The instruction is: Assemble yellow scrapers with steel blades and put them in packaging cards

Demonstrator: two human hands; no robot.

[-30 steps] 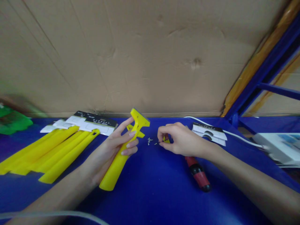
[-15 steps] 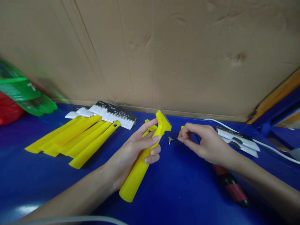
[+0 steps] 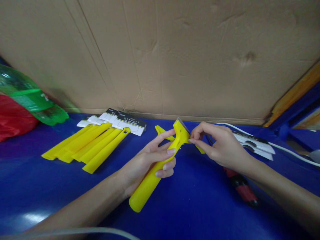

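My left hand is wrapped around the handle of a yellow scraper, its head tilted up and away with a blade edge at the tip. The thumb and index finger of my right hand are pinched together at the right side of the scraper's head. Whatever is between those fingertips is too small to make out. Behind the scraper lies a flat yellow plastic piece, and another yellow piece shows under my right hand. The small screws on the table are mostly hidden behind the scraper.
Several yellow handles with black-and-white cards lie at left. A red-and-black screwdriver handle is beneath my right forearm. White packages and a cable are at right, a green bottle far left. Cardboard stands behind.
My right hand has come left from beside the small screws to touch the scraper's head. The scraper has shifted slightly right in my left hand, now covering most of the screws.
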